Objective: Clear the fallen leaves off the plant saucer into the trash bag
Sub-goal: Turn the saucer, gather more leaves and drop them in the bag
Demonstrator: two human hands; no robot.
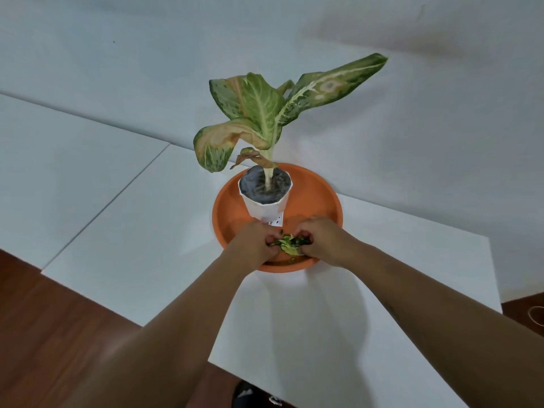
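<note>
At the saucer (321, 198)'s six o'clock, leaves (290, 242) are pinched by left hand (255, 241) and right hand (322, 240); all should be bunched before lifting

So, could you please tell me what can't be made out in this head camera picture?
- Trash bag: nowhere in the head view.
- Small pile of green fallen leaves: partly covered by the left hand and right hand.
- Round orange plastic saucer: near floor hidden by both hands.
- Label on the white faceted pot: too small to read.
</note>
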